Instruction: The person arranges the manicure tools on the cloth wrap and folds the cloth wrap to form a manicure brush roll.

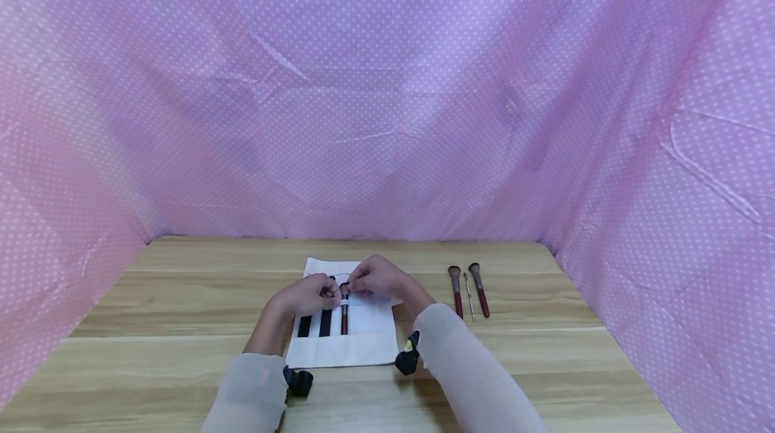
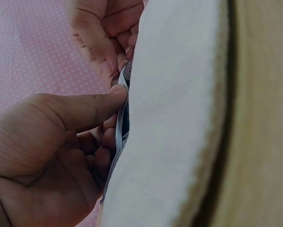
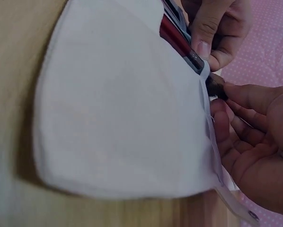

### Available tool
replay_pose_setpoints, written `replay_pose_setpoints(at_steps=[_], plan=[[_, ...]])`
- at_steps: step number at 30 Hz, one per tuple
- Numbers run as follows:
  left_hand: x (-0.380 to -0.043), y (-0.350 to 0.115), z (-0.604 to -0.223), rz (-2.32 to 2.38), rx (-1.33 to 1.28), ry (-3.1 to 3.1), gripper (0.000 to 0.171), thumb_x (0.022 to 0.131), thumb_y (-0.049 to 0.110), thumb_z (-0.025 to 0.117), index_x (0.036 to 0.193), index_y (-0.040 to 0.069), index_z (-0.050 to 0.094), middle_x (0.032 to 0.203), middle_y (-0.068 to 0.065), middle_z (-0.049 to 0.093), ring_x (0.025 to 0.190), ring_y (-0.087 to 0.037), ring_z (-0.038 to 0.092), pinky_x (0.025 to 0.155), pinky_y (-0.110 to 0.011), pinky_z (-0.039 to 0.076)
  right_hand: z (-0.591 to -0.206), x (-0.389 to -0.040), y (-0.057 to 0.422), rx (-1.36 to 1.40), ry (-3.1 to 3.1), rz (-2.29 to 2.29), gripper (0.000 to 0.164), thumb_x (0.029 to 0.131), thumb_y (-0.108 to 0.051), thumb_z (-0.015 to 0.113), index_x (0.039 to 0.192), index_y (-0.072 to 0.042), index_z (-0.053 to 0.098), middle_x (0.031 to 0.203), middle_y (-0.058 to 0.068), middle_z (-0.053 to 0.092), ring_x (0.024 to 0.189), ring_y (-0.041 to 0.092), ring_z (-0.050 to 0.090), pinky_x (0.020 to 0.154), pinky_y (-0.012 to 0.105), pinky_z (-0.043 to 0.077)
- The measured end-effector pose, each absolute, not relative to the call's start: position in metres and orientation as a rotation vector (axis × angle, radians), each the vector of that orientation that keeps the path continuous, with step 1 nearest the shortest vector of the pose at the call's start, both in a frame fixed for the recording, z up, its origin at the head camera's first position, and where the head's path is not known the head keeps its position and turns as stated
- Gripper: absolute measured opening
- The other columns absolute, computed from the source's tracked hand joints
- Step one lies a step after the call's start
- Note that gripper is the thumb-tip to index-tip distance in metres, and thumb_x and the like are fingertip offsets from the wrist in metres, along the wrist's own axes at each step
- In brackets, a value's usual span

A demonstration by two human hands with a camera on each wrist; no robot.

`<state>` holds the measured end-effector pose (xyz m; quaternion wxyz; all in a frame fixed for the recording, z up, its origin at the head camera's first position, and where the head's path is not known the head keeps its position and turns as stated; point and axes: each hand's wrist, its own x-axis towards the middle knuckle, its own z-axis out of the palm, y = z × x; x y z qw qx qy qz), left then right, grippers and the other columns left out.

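A white cloth brush roll [image 1: 372,351] lies spread on the table. A makeup brush with a dark red handle [image 3: 177,38] runs from its lower pocket up under a pale elastic band [image 3: 210,118]. My left hand [image 1: 313,294] pinches the band between thumb and fingers beside this brush. With thumb and fingertips, my right hand [image 1: 380,277] holds the brush's dark bristle head [image 3: 217,88], just above the band. Left of the red handle, two black strips [image 1: 325,323] stand in the pocket, their upper parts partly hidden by my left hand.
Right of the roll, two red-handled brushes [image 1: 457,292] [image 1: 480,290] lie with a thin metal tool [image 1: 469,297] between them. A strap [image 3: 238,205] sticks out from the roll's side. Pink dotted cloth [image 1: 387,150] hangs behind the wooden table [image 1: 181,325].
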<state>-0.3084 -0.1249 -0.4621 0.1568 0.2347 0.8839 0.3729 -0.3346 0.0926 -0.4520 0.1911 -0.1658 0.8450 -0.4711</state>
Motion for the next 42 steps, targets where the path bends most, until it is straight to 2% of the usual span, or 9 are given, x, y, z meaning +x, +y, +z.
replay_pose_setpoints(at_steps=[7,16,22,29,36,42], plan=[[-0.307,-0.124,-0.463,1.059,0.637,2.536,0.013,0.096,0.002,0.066,0.088,0.012,0.070,0.085,0.000,0.059,0.082,-0.018,0.053,0.077,-0.034,0.042,-0.436,-0.331,0.117,-0.495,2.420,-1.257,0.015,0.098,-0.014,0.069,0.111,-0.009,0.075,0.098,0.000,0.071,0.089,0.018,0.067,0.081,0.036,0.055],[-0.307,-0.123,-0.463,1.087,0.666,2.534,0.012,0.096,0.002,0.066,0.088,0.010,0.070,0.082,-0.001,0.059,0.079,-0.018,0.052,0.072,-0.034,0.043,-0.424,-0.325,0.181,-0.491,2.419,-1.332,0.029,0.098,-0.014,0.068,0.123,0.001,0.066,0.106,0.009,0.068,0.095,0.021,0.066,0.086,0.040,0.056],[-0.307,-0.123,-0.463,1.082,0.654,2.534,0.012,0.096,0.003,0.067,0.087,0.011,0.070,0.083,0.000,0.059,0.080,-0.017,0.052,0.073,-0.031,0.043,-0.425,-0.324,0.232,-0.468,2.547,-1.285,0.032,0.098,-0.016,0.068,0.124,0.003,0.065,0.108,0.011,0.069,0.094,0.021,0.064,0.085,0.042,0.054],[-0.307,-0.123,-0.462,1.105,0.658,2.529,0.012,0.096,0.002,0.067,0.087,0.010,0.070,0.083,-0.001,0.059,0.080,-0.018,0.052,0.074,-0.034,0.042,-0.425,-0.318,0.276,-0.383,2.551,-1.312,0.031,0.100,-0.009,0.063,0.125,0.009,0.061,0.111,0.023,0.067,0.098,0.034,0.067,0.085,0.048,0.055],[-0.308,-0.124,-0.463,1.095,0.684,2.540,0.012,0.096,0.003,0.067,0.087,0.010,0.070,0.082,0.000,0.058,0.080,-0.018,0.051,0.073,-0.034,0.042,-0.428,-0.315,0.296,-0.420,2.512,-1.361,0.026,0.097,-0.001,0.063,0.118,0.014,0.060,0.098,0.021,0.068,0.084,0.025,0.066,0.076,0.043,0.056],[-0.310,-0.124,-0.465,1.070,0.666,2.541,0.014,0.098,0.005,0.065,0.087,0.013,0.070,0.084,0.002,0.061,0.079,-0.017,0.052,0.072,-0.033,0.042,-0.431,-0.316,0.300,-0.418,2.489,-1.357,0.025,0.095,0.004,0.060,0.116,0.017,0.060,0.097,0.023,0.069,0.080,0.022,0.066,0.073,0.037,0.058]])
